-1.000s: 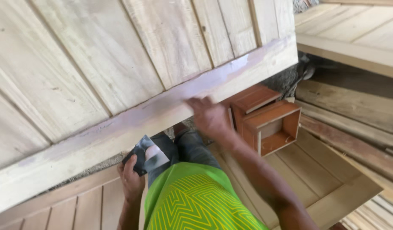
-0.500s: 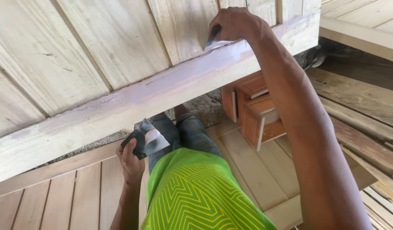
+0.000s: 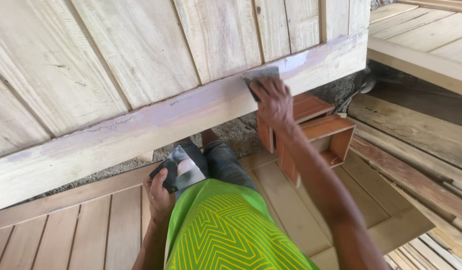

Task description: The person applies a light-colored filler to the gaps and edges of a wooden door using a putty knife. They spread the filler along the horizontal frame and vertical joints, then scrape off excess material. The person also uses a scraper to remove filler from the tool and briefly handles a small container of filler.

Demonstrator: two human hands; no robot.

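Right hand (image 3: 274, 100) lowered, pressing sandpaper (image 3: 261, 76).

Bright green garment with yellow zigzag lines (image 3: 231, 230), dark grey trousers (image 3: 226, 162), bare forearms, no sleeves

head view | looks steeply down | close over wooden panel (image 3: 141, 115)

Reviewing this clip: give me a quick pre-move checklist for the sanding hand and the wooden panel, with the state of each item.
1. Right hand presses the dark sanding sheet flat on the panel rail: ok.
2. Sheet lies on the purplish filler patch: ok.
3. Left hand grips a folded spare sheet, apart from the rail: ok.
4. Panel firmly supported: cannot tell.
5. Reddish wooden box below the arm, not touching it: ok.
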